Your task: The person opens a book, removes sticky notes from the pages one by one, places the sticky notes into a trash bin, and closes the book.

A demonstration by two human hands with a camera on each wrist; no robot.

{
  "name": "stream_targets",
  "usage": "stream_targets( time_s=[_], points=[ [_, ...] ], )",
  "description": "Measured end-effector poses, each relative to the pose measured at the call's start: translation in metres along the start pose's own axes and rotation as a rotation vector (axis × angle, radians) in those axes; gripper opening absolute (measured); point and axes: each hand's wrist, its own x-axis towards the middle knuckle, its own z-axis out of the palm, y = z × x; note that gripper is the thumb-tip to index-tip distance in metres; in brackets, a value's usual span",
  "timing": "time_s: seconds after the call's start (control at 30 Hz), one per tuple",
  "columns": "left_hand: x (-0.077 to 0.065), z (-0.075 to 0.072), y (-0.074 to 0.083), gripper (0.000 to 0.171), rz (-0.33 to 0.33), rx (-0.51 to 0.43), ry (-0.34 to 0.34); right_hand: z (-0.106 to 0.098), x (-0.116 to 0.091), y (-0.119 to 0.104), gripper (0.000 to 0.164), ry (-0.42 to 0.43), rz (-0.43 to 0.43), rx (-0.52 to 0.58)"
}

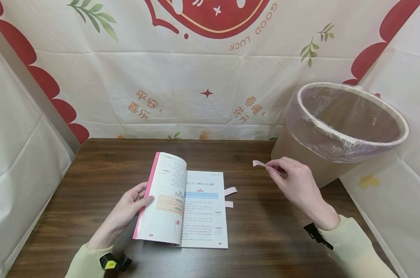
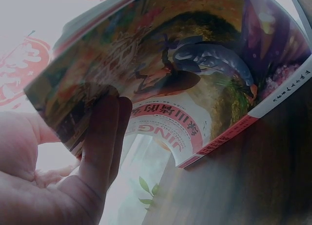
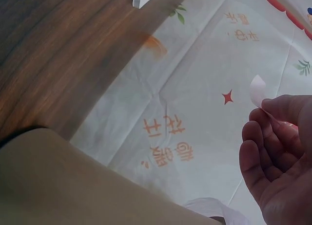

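An open book (image 1: 204, 216) with printed pages lies on the table, its left part lifted and curved. My left hand (image 1: 128, 206) grips that raised left edge, thumb on the page side and fingers behind; in the left wrist view the fingers lie against the illustrated cover (image 2: 204, 54). Two pale pink paper strips (image 1: 230, 190) show at the book's right edge. Away to the right, my right hand (image 1: 296, 183) pinches another pale pink paper strip (image 1: 258, 163) between thumb and forefinger, its free end curling out past the fingertips in the right wrist view.
A tall bin (image 1: 310, 170) with a clear plastic liner stands at the back right, close behind my right hand. The dark wooden table (image 1: 102, 166) ends at a printed white cloth (image 1: 182, 77) hanging behind. White cloth also hangs along both sides.
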Motion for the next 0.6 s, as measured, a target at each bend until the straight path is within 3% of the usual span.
stream_targets(
  time_s=[0.6],
  points=[
    [0.000,0.000,0.001,0.061,-0.002,0.006,-0.003,-0.011,0.009,0.003,0.015,0.066,-0.038,0.012]
  ],
)
